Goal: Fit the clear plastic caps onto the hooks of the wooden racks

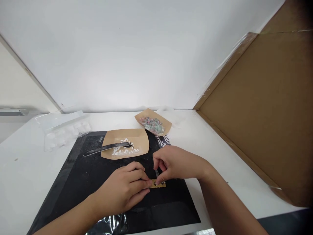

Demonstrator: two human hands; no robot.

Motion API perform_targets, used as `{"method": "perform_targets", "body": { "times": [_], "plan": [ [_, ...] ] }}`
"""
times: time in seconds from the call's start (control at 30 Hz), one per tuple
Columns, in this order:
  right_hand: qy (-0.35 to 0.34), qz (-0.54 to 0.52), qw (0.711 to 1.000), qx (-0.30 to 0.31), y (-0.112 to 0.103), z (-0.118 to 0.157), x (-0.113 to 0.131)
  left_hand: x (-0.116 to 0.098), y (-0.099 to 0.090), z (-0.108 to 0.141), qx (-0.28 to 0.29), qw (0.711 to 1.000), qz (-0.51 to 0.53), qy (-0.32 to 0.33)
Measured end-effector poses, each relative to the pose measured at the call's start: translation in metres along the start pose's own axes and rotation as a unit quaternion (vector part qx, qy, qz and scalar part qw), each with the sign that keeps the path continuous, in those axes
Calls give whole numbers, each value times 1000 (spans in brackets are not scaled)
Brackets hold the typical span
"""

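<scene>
- Currently, I see the yellow strip (158, 186) on the black mat (168, 209), between the left hand (127, 186) and right hand (173, 163).
- Left: fingers drawn together at its near end; whether they pinch it, I can't tell.
- Right: pinching a slim tool (156, 173) over its exposed part.

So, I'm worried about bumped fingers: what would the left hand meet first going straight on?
Along the yellow strip the left hand touches, probably the right hand; depth is hard to judge.
</scene>
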State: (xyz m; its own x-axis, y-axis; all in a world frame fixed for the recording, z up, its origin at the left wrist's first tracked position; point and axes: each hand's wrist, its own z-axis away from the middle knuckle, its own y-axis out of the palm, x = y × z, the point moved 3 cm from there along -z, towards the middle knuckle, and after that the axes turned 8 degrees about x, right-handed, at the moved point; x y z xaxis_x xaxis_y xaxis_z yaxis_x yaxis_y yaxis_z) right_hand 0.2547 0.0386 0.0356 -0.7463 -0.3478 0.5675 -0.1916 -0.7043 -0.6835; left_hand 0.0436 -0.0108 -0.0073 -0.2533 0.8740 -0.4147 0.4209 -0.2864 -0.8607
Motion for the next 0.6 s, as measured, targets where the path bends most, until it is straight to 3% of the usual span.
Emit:
{"method": "perform_targets", "body": {
  "times": [0.2, 0.6],
  "plan": [
    [5, -14, 1000, 14, 0, 2, -2, 0, 0, 0, -36, 999, 8, 14],
    [3, -14, 999, 43, 3, 1, 4, 0, 0, 1, -19, 1000, 3, -5]
  ]
}}
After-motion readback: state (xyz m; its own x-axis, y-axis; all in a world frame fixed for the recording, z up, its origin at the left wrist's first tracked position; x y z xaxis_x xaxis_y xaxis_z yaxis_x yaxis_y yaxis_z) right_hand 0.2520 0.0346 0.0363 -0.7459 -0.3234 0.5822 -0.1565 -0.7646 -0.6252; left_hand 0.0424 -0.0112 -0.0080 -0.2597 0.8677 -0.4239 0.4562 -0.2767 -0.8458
